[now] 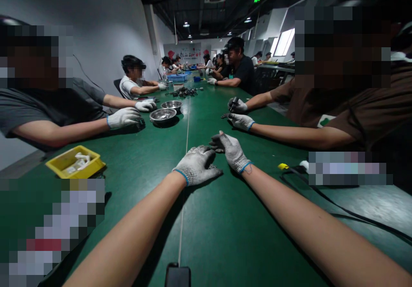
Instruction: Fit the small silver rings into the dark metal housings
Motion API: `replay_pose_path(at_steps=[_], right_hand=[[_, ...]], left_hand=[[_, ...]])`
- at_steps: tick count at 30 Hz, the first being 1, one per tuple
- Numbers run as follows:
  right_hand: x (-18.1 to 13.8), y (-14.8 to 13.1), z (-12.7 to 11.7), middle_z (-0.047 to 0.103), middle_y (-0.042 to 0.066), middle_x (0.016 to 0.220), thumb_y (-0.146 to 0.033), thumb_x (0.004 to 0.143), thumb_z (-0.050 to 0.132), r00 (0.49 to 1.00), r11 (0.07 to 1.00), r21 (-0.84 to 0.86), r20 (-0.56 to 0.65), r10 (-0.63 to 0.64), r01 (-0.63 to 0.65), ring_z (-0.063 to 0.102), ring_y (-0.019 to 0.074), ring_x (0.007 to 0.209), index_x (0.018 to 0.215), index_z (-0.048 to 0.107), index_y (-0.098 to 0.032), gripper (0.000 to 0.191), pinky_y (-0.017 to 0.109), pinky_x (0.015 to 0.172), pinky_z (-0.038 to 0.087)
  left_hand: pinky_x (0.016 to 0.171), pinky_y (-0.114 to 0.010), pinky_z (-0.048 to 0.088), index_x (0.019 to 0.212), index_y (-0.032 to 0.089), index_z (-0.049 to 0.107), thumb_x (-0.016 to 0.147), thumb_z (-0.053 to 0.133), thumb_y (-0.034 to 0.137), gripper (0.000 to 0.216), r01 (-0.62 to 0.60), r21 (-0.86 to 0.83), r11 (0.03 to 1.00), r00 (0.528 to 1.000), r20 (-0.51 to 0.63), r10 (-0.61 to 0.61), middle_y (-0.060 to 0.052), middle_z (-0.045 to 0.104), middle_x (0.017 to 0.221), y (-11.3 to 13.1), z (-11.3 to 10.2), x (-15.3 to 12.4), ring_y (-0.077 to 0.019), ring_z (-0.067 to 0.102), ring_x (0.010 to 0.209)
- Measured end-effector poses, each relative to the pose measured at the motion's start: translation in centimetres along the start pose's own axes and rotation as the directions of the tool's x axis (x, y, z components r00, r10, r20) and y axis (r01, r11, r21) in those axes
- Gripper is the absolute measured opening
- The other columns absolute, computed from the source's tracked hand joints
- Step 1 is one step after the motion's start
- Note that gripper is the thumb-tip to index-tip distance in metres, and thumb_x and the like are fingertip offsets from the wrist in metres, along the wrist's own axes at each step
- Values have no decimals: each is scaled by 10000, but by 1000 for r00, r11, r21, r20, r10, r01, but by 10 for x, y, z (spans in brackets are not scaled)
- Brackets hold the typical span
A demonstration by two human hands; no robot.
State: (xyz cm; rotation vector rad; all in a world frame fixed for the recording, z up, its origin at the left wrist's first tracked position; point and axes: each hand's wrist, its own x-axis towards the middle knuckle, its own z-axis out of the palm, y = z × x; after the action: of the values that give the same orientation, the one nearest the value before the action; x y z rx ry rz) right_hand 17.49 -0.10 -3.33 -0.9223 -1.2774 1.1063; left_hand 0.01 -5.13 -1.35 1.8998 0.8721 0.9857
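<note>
Head view: our left hand (197,165), in a grey knit glove, lies knuckles-up with its fingers curled under. Our right hand (232,151), same glove, curls in just beside it at two o'clock. A small dark part (211,166) peeks out between them on the green table mat (206,227). We cannot tell whether either hand pinches it. Its long axis and heading are hidden. Risks, as we judge them: the thick gloves slip and the part skids toward the round steel bowls (163,114) at eleven o'clock, or a forearm snags the black cable (337,207) at four o'clock.
</note>
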Motion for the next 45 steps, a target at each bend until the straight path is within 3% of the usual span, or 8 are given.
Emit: replay_pose_path(at_steps=[4,7,11,14,25,32,38,45], right_hand=[[1,-4,-4,760,52,963,-441,853,699,993,949,-298,73,-89,106,696,291,1033,899,743,-265,187,484,1052,533],[-6,-11,-9,737,67,1116,-229,786,606,985,863,-486,162,-66,137,665,288,1130,958,741,-262,222,485,1117,483],[-34,-23,-17,685,124,1238,-237,730,634,936,675,-669,340,-94,311,595,339,1242,1013,715,-229,294,522,1143,437],[-51,-28,-19,660,158,1305,-288,705,712,905,532,-752,419,-72,390,563,389,1279,1059,700,-213,361,575,1168,389],[-59,-29,-14,702,175,1287,-320,842,715,875,400,-782,463,-139,478,654,342,1211,1029,712,-174,238,528,1103,499],[-60,-32,-11,731,164,1216,-275,891,658,844,396,-751,514,-153,528,677,316,1134,1033,736,-165,196,484,1042,531],[-60,-46,-16,691,145,1154,-195,757,668,897,388,-822,442,-26,416,630,317,1077,1077,699,-157,323,469,989,510],[-55,-48,-26,646,165,1210,-252,757,707,912,278,-879,409,24,387,602,328,1084,887,689,-182,148,461,958,499]], left_hand=[[1268,-539,245,979,240,815,696,881,359,314,103,-179,978,995,-1,-105,-133,746,1187,-2,-13,3,-441,522,1378],[1228,-549,320,1028,243,815,778,798,404,298,146,-317,937,986,-32,-165,-125,743,1200,-4,-32,3,-392,584,1318],[1305,-540,151,1004,289,840,432,1003,268,595,137,-38,990,989,58,-135,-104,689,1346,-7,-43,-2,-465,399,1484],[1289,-583,184,1068,291,839,461,998,345,630,107,135,985,991,62,-116,-121,644,1424,-9,-40,-4,-499,386,1486],[1208,-433,413,1105,253,832,809,808,484,376,-33,529,848,988,146,-53,-107,675,1392,-7,-34,-4,-308,602,1343],[1147,-387,489,1013,241,847,850,791,387,226,-77,483,872,993,118,22,-84,750,1248,-14,-30,-3,-258,678,1227],[1194,-405,458,1210,199,795,784,781,243,428,98,328,940,987,92,-135,-116,670,1445,-8,-51,-2,-289,620,1357],[1152,-368,496,966,217,847,741,715,110,282,79,426,901,987,95,-131,-71,736,1279,-13,-54,-1,-245,683,1229]])
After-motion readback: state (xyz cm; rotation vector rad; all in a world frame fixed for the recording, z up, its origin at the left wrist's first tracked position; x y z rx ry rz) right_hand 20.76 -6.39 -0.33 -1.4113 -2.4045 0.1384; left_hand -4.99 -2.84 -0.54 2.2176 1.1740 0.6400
